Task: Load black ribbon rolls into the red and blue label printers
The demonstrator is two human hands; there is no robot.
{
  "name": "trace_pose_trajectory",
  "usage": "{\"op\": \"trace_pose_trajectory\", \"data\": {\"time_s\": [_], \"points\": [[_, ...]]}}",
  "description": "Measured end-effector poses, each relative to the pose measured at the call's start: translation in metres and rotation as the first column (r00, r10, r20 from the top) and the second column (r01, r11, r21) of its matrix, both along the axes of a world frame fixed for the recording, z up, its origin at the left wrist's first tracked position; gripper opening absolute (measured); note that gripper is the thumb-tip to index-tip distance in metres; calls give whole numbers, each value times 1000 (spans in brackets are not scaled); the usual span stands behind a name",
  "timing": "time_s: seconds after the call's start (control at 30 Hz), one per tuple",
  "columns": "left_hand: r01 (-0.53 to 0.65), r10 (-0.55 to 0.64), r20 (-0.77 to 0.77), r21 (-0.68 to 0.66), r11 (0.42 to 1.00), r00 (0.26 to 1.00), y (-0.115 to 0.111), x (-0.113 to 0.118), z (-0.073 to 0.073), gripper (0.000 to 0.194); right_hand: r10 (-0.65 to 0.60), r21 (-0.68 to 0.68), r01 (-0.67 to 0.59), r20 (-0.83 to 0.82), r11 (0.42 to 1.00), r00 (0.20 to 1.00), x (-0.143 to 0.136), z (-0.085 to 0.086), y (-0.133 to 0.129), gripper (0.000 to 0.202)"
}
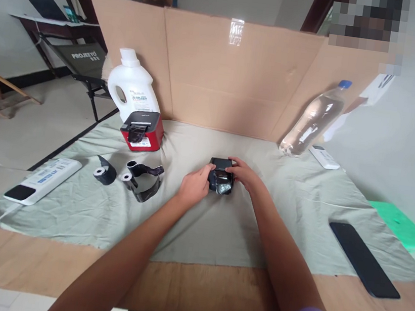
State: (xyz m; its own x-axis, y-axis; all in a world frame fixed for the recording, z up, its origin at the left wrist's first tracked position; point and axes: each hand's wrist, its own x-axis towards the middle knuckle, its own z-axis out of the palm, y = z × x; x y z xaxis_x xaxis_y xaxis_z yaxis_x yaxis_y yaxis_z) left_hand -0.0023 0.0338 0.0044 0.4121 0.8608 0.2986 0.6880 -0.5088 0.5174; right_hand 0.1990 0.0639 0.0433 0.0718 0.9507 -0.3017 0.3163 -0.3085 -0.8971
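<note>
Both of my hands hold a small black printer [223, 165] in the middle of the cloth. My left hand [196, 183] grips its left side, thumb near the top edge. On the other side, the fingers of my right hand [243, 174] wrap its right edge and upper face. A glossy black sheet [222, 184] hangs over the printer's front. To the left lie a black roll with a white core [106, 172] and a partly unwound black ribbon [145, 188] with its spools. The printer's underside is hidden.
A red and black printer [142, 134] stands before a white jug [135, 90] at back left. A power strip [43, 180] lies at left. At right are a tilted clear bottle [313, 121], a white device [324, 157] and a phone [364, 259]. A cardboard panel [233, 72] closes off the back.
</note>
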Motion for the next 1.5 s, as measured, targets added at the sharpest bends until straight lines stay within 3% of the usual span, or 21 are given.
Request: {"op": "trace_pose_trajectory", "data": {"time_s": [0.23,0.47,0.6,0.67,0.73,0.83,0.9,0.97,1.17,1.5], "points": [[-25,25,9,6,1000,1000,2,5,-2,60,13,0,-13,-78,1000,997,4,-8,-3,69],[-40,48,175,-48,998,983,-1,1,-4,56,69,11,-68,-189,998,979,16,-13,-1,69],[-26,43,264,-68,997,964,1,2,-10,50,32,-28,-40,-254,999,967,15,-12,0,73],[-15,66,367,-141,990,928,9,3,-11,46,10,-42,-22,-271,999,963,14,-11,1,75],[5,155,461,-328,945,874,22,4,-8,46,8,-53,-23,-270,998,963,13,-10,2,75],[107,265,465,-632,767,845,44,4,5,59,27,-63,-45,-252,997,967,14,-9,2,72],[176,256,443,-726,665,859,55,3,15,70,44,-53,-59,-246,997,968,16,-9,2,70],[211,239,438,-755,620,867,62,1,20,76,74,-38,-86,-247,996,966,18,-11,2,68],[210,208,434,-734,646,877,67,2,19,78,69,25,-65,-204,998,977,19,-16,7,66],[257,217,478,-740,622,851,63,0,16,78,56,-3,-60,-309,998,949,18,-16,2,69]]}}
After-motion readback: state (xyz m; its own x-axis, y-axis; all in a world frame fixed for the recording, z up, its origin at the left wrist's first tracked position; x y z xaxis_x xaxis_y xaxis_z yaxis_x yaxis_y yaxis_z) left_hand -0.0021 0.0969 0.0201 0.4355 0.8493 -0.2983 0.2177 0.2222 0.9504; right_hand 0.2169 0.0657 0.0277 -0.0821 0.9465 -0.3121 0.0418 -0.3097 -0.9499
